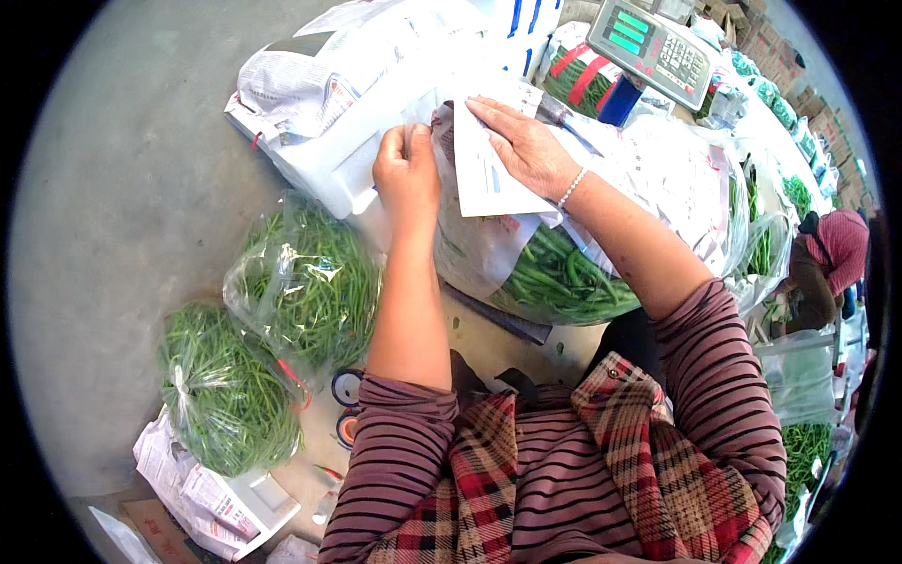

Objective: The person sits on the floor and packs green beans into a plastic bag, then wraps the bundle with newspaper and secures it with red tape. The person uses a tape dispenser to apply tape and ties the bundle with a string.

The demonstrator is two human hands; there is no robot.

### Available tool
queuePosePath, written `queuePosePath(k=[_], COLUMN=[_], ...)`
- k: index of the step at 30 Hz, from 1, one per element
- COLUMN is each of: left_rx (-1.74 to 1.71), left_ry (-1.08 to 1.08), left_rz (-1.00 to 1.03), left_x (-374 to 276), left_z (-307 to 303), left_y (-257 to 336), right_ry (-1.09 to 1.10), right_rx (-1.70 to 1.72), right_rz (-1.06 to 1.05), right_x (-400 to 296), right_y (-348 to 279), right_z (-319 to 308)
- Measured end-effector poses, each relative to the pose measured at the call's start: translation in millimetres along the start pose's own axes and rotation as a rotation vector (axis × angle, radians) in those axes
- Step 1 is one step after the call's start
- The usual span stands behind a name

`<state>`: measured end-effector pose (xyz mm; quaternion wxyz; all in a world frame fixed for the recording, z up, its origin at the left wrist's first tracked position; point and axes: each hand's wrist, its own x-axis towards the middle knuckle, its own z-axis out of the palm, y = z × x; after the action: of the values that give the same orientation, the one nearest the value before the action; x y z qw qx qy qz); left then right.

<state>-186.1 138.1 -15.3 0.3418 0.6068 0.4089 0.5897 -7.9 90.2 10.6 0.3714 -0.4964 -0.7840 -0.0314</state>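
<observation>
My left hand [407, 169] pinches the mouth of a large clear plastic bag [461, 243] between thumb and curled fingers. Green chili peppers [564, 278] fill the lower part of this bag, and printed paper lies partly inside it. My right hand [535, 151], with a beaded bracelet at the wrist, holds a white sheet of paper [480, 187] over the bag's opening. Its fingers lie almost straight along the sheet. Just beyond both hands stands a white foam box [345, 169], partly covered by newspaper [303, 92].
Two clear bags of long green vegetables [310, 289] [225, 395] stand at left. Tape rolls [347, 388] lie near my left elbow. A digital scale display [648, 53] rises beyond my right hand. At far right is another person [817, 275], among more bagged greens.
</observation>
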Motion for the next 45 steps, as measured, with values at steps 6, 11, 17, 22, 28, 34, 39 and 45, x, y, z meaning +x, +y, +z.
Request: queuePosePath(k=[6,11,17,22,28,34,39,45], left_rx=[-0.083,0.11,-0.212,-0.945,-1.012,-0.667,-0.956,-1.014], left_ry=[-0.099,-0.229,-0.377,-0.161,-0.208,-0.357,-0.18,-0.205], left_rz=[0.162,0.133,0.17,-0.455,-0.273,0.001,-0.218,-0.248], left_x=[4.8,9.6,10.3,21.7,11.2,-8.1,4.2,5.8], left_z=[18.8,39.8,75.3,26.2,-16.7,4.9,-9.7,-14.8], left_y=[-13.1,-19.3,-84.6,-48.2,45.0,74.3,65.3,61.7], right_ry=[0.076,0.162,-0.082,-0.08,-0.274,-0.471,-0.606,-0.353], right_rx=[0.104,0.148,-0.011,-0.256,-0.647,-1.156,-0.786,0.138], right_rz=[0.082,0.188,-0.012,-0.112,-0.157,-0.094,-0.087,0.249], right_x=[-1.9,-11.2,0.1,-8.2,-10.8,-7.0,-4.2,26.9], right_y=[7.9,13.8,-7.6,3.7,21.6,-20.4,-22.2,-45.0], right_z=[2.7,2.7,8.8,28.3,54.4,83.8,86.8,-1.6])
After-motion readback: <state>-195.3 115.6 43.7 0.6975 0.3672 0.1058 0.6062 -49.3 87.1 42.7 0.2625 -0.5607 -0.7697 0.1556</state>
